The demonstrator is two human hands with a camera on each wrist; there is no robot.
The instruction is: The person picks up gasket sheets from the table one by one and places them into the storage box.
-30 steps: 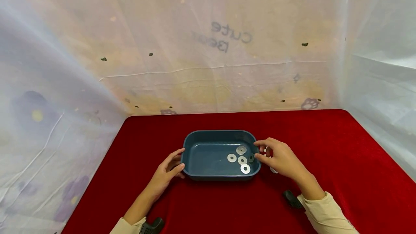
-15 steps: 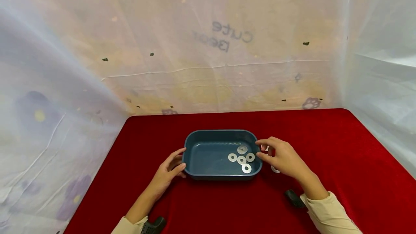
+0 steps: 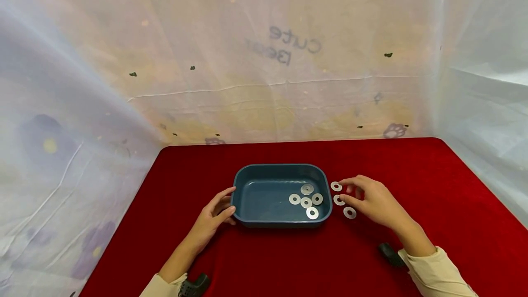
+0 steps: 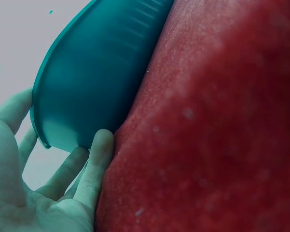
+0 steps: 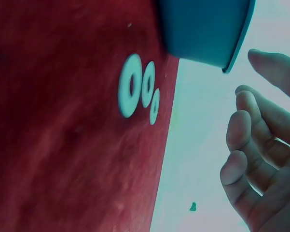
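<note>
A blue-grey rectangular tray with rounded corners sits on the red cloth, and several flat metal washers lie in its right half. My left hand rests its spread fingers against the tray's left end; in the left wrist view, fingertips touch the outer wall and rim. My right hand hovers just right of the tray, its fingers loosely bent and holding nothing. Below and beside its fingertips, three washers lie on the cloth: a far one, a partly covered middle one and a near one.
Red cloth covers the table. Pale printed sheeting hangs behind it and on both sides. A dark wrist device sits at each sleeve cuff.
A washer at the right hand's fingertips now lies flat in the tray with the others. The right hand has drawn back rightward over the loose washers. The left hand stays at the tray.
</note>
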